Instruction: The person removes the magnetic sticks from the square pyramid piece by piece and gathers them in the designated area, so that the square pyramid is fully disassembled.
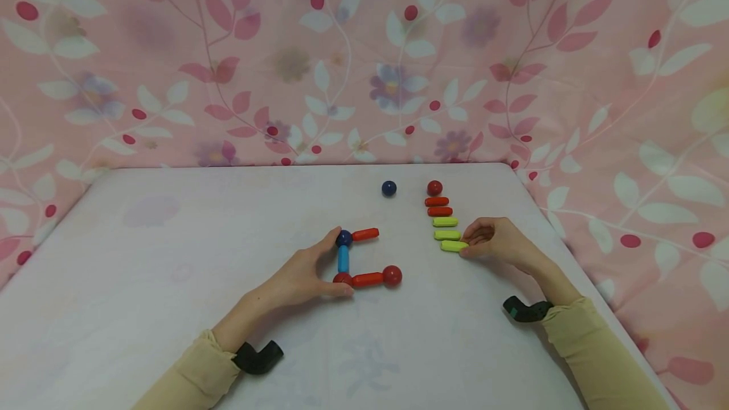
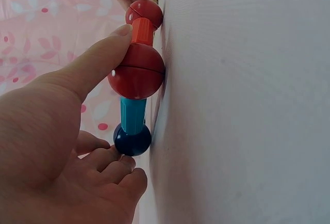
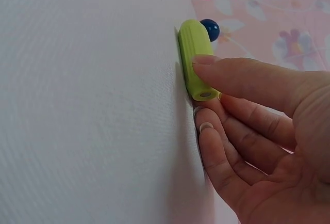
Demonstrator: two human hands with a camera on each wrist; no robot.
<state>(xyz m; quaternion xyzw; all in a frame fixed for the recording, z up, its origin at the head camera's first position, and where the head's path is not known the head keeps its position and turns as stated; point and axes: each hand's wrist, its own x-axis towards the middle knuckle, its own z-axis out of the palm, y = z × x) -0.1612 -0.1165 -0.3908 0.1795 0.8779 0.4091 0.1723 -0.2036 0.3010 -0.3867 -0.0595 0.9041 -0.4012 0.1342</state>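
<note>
Beyond tan sleeves (image 1: 188, 372), a left hand (image 1: 296, 274) holds a three-sided assembly (image 1: 343, 259) of balls and rods on a white table (image 1: 142, 271), thumb partly covering its red corner ball (image 2: 136, 74). Farther right, a right hand (image 1: 498, 242) pinches the nearest lime rod (image 1: 452, 246). Behind it line up two more lime rods (image 1: 446, 235), two red rods (image 1: 440, 212) and a red ball (image 1: 435, 188), a navy ball (image 1: 389, 188) to the left, before floral cloth (image 1: 342, 81). Only the right wrist view reveals the rod's grey end disc (image 3: 205, 95).
</note>
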